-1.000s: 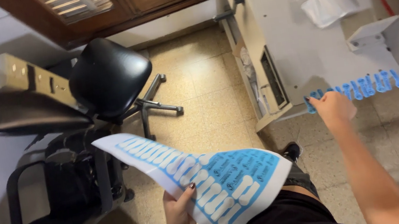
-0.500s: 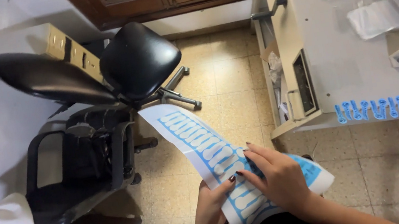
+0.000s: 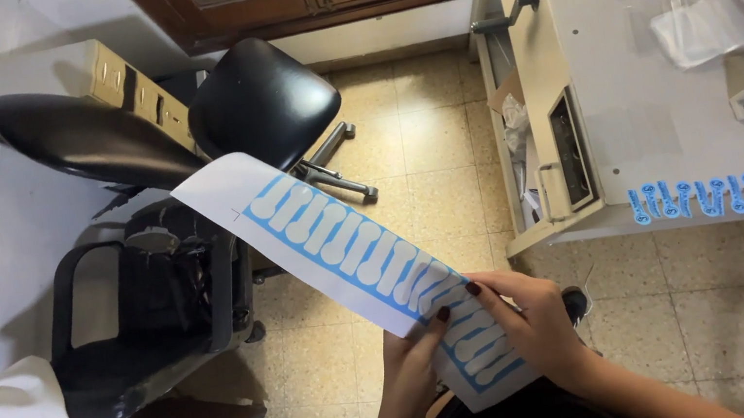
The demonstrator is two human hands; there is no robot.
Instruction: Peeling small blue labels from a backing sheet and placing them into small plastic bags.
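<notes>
Sheet: a long white backing sheet (image 3: 354, 256), glossy and flexible, printed with a blue field full of white keyhole-shaped cut-outs; it slants up and away over the floor, the far end curling free near the chairs.
Left hand: the left hand (image 3: 412, 362) holds the sheet from beneath, thumb on top, fingers closed on its edge.
Right hand: the right hand (image 3: 528, 316) lies on the sheet's near part, fingers (image 3: 482, 289) bent and pinching at the blue print.
Stickers: a row of blue keyhole-shaped stickers (image 3: 731, 193) hangs off the front edge of the grey metal worktop (image 3: 609, 85), well apart from the hands.
Bags: 2 clear plastic bags (image 3: 704, 27) lie on the worktop, 1 holding blue pieces.
Seats: a black padded stool (image 3: 263, 102) and a black armchair (image 3: 146, 307) stand on the beige tiled floor (image 3: 437, 121).
Change: 1 second ago the right hand was at the worktop edge by the stickers; now it is back on the sheet, which is held in both hands.
</notes>
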